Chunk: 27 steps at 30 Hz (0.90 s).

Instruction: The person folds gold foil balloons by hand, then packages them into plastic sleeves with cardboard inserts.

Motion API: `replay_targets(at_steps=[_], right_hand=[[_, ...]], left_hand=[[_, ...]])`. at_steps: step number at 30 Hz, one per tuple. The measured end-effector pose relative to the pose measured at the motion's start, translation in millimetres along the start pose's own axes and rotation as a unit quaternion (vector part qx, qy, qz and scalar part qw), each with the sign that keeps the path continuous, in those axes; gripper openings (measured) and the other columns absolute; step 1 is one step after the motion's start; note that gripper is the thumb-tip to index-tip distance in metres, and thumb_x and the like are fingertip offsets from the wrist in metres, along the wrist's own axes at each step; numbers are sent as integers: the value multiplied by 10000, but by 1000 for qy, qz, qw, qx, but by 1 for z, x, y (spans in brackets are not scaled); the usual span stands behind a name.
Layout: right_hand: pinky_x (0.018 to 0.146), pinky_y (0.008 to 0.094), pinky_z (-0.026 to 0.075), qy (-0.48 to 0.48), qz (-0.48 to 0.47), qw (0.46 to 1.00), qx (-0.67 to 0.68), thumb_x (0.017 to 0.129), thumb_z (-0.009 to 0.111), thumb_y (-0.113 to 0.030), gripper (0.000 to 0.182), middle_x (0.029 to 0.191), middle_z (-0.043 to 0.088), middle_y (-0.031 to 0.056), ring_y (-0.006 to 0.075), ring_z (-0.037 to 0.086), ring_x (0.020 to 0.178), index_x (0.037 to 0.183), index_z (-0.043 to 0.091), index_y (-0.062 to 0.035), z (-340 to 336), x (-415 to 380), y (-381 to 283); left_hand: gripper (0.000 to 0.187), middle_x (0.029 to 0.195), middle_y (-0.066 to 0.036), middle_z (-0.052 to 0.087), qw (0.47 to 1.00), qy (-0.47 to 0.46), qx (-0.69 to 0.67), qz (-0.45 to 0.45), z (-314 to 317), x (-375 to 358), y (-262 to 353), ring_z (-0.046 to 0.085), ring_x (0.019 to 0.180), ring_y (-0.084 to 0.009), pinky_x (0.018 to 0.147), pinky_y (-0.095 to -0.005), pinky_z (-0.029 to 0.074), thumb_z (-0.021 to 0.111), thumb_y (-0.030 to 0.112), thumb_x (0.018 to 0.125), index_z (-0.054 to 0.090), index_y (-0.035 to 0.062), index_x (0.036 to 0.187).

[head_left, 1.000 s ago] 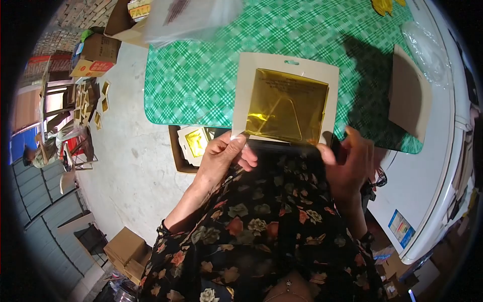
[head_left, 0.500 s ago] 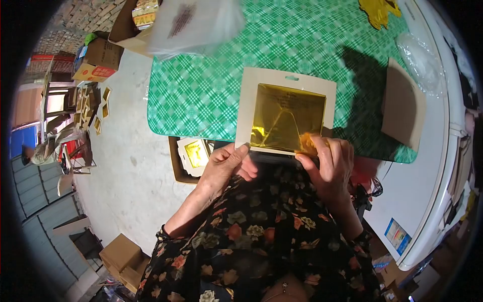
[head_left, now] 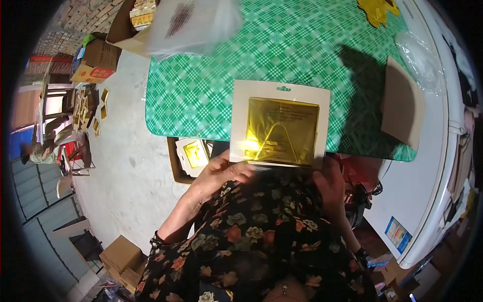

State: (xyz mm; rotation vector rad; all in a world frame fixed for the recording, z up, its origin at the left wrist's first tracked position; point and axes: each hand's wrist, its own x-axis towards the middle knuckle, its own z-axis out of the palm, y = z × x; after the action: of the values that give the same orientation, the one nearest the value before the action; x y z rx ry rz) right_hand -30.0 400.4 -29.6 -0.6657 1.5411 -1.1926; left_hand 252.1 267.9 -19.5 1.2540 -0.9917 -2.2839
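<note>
A pale cardboard hanging card [head_left: 324,116] with a hang slot is tilted up at the table's front edge. Gold film packaging [head_left: 284,113] fills its middle, with faint print and a pale triangular outline showing. My left hand [head_left: 214,176] grips the card's lower left corner, thumb and fingers closed at the bottom edge. At the lower right corner, my right hand [head_left: 330,183] is closed about the edge, in shadow and slightly blurred, its fingertips partly behind the card.
The card is over a green checked table [head_left: 201,100]. Clear plastic bags [head_left: 196,25], a flat cardboard piece [head_left: 402,105] and yellow film [head_left: 377,11] lie around it. Below the table's edge, an open box [head_left: 176,168] holds similar gold cards. A person [head_left: 43,151] is at far left.
The card has moved down and slightly left, closer to my body. My right hand has shifted from the film's front lower edge to the card's lower right corner.
</note>
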Motion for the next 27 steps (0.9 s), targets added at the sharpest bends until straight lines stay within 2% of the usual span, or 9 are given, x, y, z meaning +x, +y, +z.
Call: replay_targets(at_steps=[1,3,7,12,16,22,23,25,27], right_hand=[[831,314,531,-36,35,998,27,1003,578,-56,347,1208,629,129,188,651,987,1328,482,18,2,3,-8],[806,307,540,-55,29,997,48,1029,519,-40,311,1179,653,139,182,667,945,1332,484,18,7,7,-14],[779,311,558,-82,2,996,31,1051,453,-1,263,1074,700,136,173,689,869,1309,505,16,8,12,-25],[761,311,567,-51,2,998,42,1057,475,-30,202,1020,715,133,170,692,859,1238,548,21,12,12,-28],[760,308,567,-37,11,998,46,1057,487,-43,182,1011,714,130,167,689,852,1206,563,26,14,11,-31],[762,321,565,16,-22,1000,-11,1051,501,-74,190,968,710,126,175,689,829,1196,574,25,10,11,-36],[771,326,562,47,-38,998,19,1038,486,-73,178,953,703,132,197,690,809,1157,584,17,10,13,-31],[784,332,565,74,-219,954,-193,1028,471,-68,188,941,696,140,227,694,800,1142,585,28,-7,15,-11],[766,347,588,86,-323,869,-365,1023,493,-93,231,976,688,172,271,704,808,1194,571,42,-29,21,-19]], left_hand=[[344,993,-155,748,1000,-3,8,14,2,1,0,734,840,-232,728,-325,605,628,209,1037,575,-32,1277],[371,1028,-157,747,999,-8,23,44,3,3,0,737,864,-234,729,-331,610,645,185,1025,557,-30,1314],[347,1016,-160,749,1000,4,24,-1,2,5,8,743,874,-244,715,-345,620,670,163,1005,580,-16,1288],[320,999,-166,750,1000,7,-14,-1,1,2,4,746,866,-253,704,-356,627,675,161,999,600,-10,1259],[324,1012,-175,741,999,-5,-25,20,2,3,5,742,888,-258,726,-370,629,649,130,1013,587,-5,1301],[263,999,-137,734,993,-24,54,100,17,0,23,728,891,-223,752,-344,623,614,89,1030,615,1,1277],[237,1001,-121,733,992,-40,41,115,22,4,26,720,883,-206,765,-340,620,600,67,1034,630,6,1261],[238,1028,-117,729,984,-66,82,142,35,18,34,714,894,-188,763,-331,615,599,65,1034,633,15,1264],[244,1061,-114,723,975,-88,128,157,51,30,48,703,935,-179,800,-334,606,609,67,1028,635,22,1266]])
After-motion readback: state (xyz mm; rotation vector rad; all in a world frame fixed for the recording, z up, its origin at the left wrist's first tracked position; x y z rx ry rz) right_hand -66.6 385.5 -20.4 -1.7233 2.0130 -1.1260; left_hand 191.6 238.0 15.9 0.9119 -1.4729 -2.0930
